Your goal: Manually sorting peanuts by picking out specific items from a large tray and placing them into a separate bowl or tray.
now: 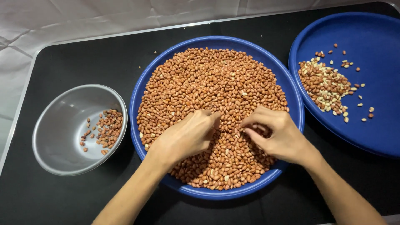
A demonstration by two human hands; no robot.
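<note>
A round blue tray (143,83) in the middle is heaped with red-brown peanuts (208,79). My left hand (185,135) rests on the peanuts near the tray's front, fingers curled together, fingertips pinching at the nuts. My right hand (275,133) lies beside it on the same heap, fingers bent inward and pinched over a few peanuts. Whether either hand holds any nuts is hidden by the fingers.
A grey metal bowl (58,125) at the left holds a small scatter of peanuts (106,129). A second blue tray (375,37) at the right carries a small pile of mixed pale and brown peanuts (327,85). All stand on a black mat (83,62) over white cloth.
</note>
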